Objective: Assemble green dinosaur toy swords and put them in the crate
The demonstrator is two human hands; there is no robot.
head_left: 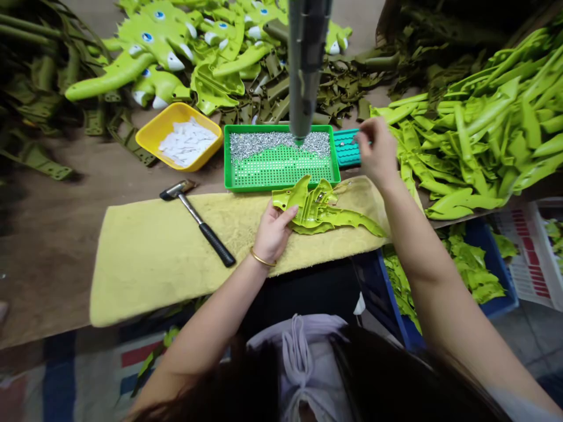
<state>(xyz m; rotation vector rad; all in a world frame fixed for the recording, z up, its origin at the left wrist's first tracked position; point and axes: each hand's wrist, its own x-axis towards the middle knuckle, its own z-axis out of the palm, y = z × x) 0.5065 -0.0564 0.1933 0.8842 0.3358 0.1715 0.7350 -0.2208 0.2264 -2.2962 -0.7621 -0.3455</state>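
Observation:
My left hand [273, 231] presses on and holds a lime-green moulded plastic dinosaur part [313, 206], which lies hollow side up on a yellow towel [167, 258]. My right hand [376, 149] is raised at the far side of the towel. Its fingertips meet at the edge of a teal perforated block [345, 147], and whether they pinch something small is hard to tell. Just left of that block stands a green perforated tray [281, 176] with silver screws [279, 143] spread along its back half. A grey hanging electric screwdriver [305, 70] points down into the tray.
A claw hammer [197, 221] lies on the towel. A yellow tray of white pieces [178, 136] stands to the left. Heaps of lime-green dinosaur parts [479, 129] and olive pieces surround the bench. A blue crate [492, 264] sits below the right edge.

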